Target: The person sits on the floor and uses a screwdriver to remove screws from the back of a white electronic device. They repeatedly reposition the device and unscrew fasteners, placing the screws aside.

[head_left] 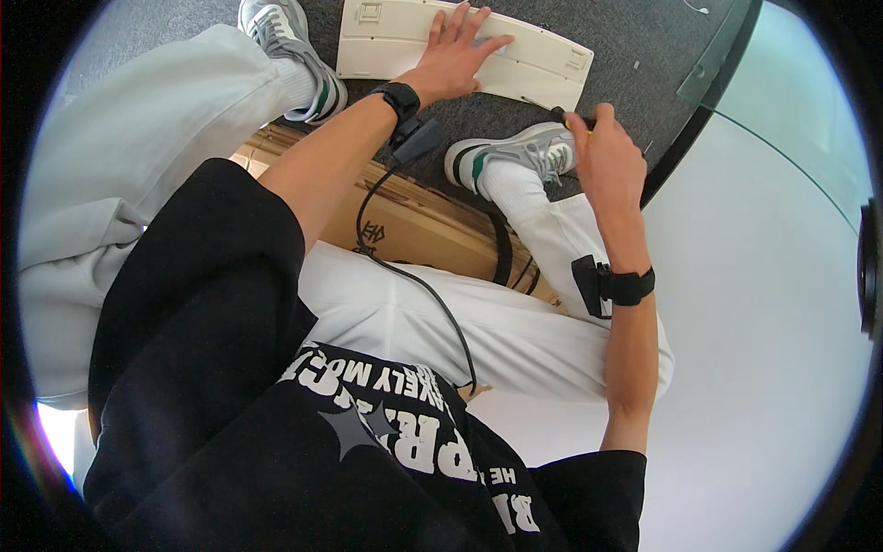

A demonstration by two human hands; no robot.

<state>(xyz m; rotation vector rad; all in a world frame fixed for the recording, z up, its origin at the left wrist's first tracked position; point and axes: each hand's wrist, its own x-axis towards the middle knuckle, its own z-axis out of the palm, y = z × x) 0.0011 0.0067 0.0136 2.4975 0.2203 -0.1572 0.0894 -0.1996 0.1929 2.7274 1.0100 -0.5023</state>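
A long cream keyboard (543, 66) lies upturned on the dark carpet at the far side, its underside showing small screw holes and a foot near each end. My left hand (452, 63) rests on its middle with the fingers spread. Just beyond the keyboard's right end, my right hand (609, 164) is closed round a screwdriver (557, 113) with a black and yellow handle. The thin shaft points left toward the keyboard's near edge. Whether the tip touches the keyboard, I cannot tell. My fingers hide most of the handle.
My shoes (296, 57) stand on the carpet left of and in front of the keyboard. A cardboard box (423, 225) lies beneath my legs. A glass panel (782, 110) and a white surface (754, 322) bound the right side. A black cable (418, 281) runs from my left wrist.
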